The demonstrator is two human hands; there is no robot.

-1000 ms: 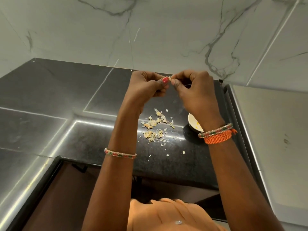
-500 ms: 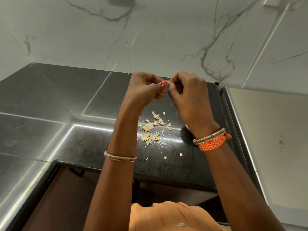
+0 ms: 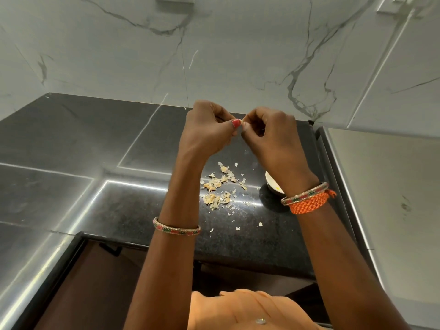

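Peeling step, centre of the frame. The left hand (image 3: pixel 204 132) and right hand (image 3: pixel 273 139) met above the black counter (image 3: pixel 133 210), fingers curled, thumb and fingertips of both pinching a small pale clove (image 3: pixel 242 120), probably garlic; only its tip showed between them. Loose peels (image 3: pixel 219 189) lay scattered below the hands, and a white bowl (image 3: pixel 271 182) sat at centre right, partly hidden by the right wrist. The skin appeared only partly stripped; the next move likely called for a fine nail pull, then a drop into the bowl.
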